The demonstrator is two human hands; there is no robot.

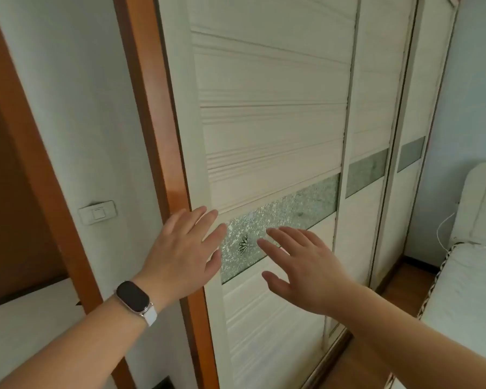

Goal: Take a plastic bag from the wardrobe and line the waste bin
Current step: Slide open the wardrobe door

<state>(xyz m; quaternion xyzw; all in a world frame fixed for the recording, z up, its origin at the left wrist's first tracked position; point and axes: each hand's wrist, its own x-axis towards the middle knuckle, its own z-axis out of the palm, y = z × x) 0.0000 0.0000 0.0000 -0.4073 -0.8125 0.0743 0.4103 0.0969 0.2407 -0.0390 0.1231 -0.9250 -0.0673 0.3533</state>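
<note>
A white wardrobe with sliding doors fills the middle of the view; its nearest door (270, 130) is closed and carries a band of patterned glass (292, 209). My left hand (183, 254), with a dark smartwatch on the wrist, is spread flat at the door's left edge, level with the glass band. My right hand (300, 265) is stretched out with fingers apart just in front of the same band. Both hands hold nothing. No plastic bag or waste bin is in sight.
An orange wooden frame (163, 153) runs along the wardrobe's left side, with a wall and light switch (97, 212) beyond it. Further sliding doors (376, 136) continue to the right. A bed with a white headboard (477, 209) stands at the far right on a wooden floor.
</note>
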